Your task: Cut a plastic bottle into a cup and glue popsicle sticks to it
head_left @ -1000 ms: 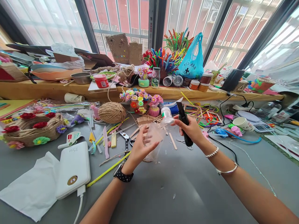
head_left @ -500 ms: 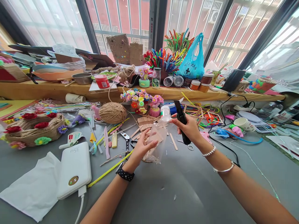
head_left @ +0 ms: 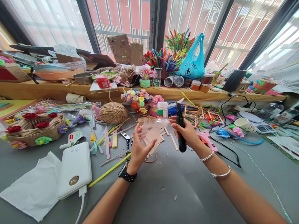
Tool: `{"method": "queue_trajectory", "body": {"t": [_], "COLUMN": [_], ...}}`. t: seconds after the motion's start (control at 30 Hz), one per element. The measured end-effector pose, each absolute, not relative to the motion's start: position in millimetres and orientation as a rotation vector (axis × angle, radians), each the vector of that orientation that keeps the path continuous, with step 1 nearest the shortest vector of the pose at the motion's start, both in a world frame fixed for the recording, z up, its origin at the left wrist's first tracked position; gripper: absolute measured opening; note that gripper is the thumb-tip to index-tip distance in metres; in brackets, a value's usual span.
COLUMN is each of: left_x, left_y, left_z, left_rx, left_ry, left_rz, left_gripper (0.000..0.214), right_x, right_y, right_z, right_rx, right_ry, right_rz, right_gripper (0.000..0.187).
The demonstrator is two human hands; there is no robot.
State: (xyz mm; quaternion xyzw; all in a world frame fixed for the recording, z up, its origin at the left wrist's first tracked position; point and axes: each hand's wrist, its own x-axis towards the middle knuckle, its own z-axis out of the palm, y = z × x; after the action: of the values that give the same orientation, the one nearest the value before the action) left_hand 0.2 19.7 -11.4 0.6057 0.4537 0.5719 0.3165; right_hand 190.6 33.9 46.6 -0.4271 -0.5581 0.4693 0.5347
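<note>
My left hand [head_left: 139, 149] has its fingers curled and thumb out around the cut edge of a clear plastic bottle [head_left: 153, 132]. The bottle has a white cap end and a green and red label, and its see-through wall hangs over the sticks behind. In my right hand [head_left: 187, 132] is a black-handled cutter [head_left: 181, 133], held upright with its dark tip pointing up. My right fingertips are close to the bottle's side; whether they touch it I cannot tell. Wooden craft sticks [head_left: 174, 141] lie beneath and beside the bottle.
A pink glue gun [head_left: 207, 140] with a black cord lies right of my right hand. Scissors [head_left: 127, 141], a twine ball [head_left: 113, 112] and a white power bank [head_left: 76, 168] are on the left. Crochet flowers [head_left: 139, 99] and a crowded shelf [head_left: 140, 91] stand behind.
The bottle has turned more upright, its cap end slightly lower and its label now facing me. My right hand and the cutter have dropped slightly, uncovering the pink glue gun.
</note>
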Motion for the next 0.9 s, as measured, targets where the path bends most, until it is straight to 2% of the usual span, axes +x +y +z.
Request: {"method": "queue_trajectory", "body": {"t": [0.17, 0.3, 0.57, 0.73, 0.9], "left_x": [0.4, 1.9, -5.7, -7.6, -3.9], "left_y": [19.2, 18.8, 19.5, 21.7, 17.9], "left_z": [-15.4, -11.9, 6.9, 6.7, 7.4], "left_rx": [1.665, 1.507, 0.877, 0.81, 0.833], "left_ry": [1.249, 1.118, 0.7, 0.531, 0.519], "left_rz": [1.524, 1.507, 1.257, 1.094, 1.001], "left_gripper": [0.084, 0.08, 0.064, 0.041, 0.041], "right_x": [191.3, 192.4, 192.5, 172.6, 151.7], "right_y": [31.2, 30.2, 24.8, 15.5, 7.6], "right_z": [44.6, 44.6, 53.4, 36.6, 27.7], "right_rx": [-1.046, -1.038, -1.062, -1.146, -1.102], "right_ry": [-1.322, -1.323, -1.298, -1.219, -1.138], "right_rz": [1.111, 1.115, 1.067, 1.153, 1.214], "right_gripper": [0.037, 0.038, 0.037, 0.044, 0.048]}}
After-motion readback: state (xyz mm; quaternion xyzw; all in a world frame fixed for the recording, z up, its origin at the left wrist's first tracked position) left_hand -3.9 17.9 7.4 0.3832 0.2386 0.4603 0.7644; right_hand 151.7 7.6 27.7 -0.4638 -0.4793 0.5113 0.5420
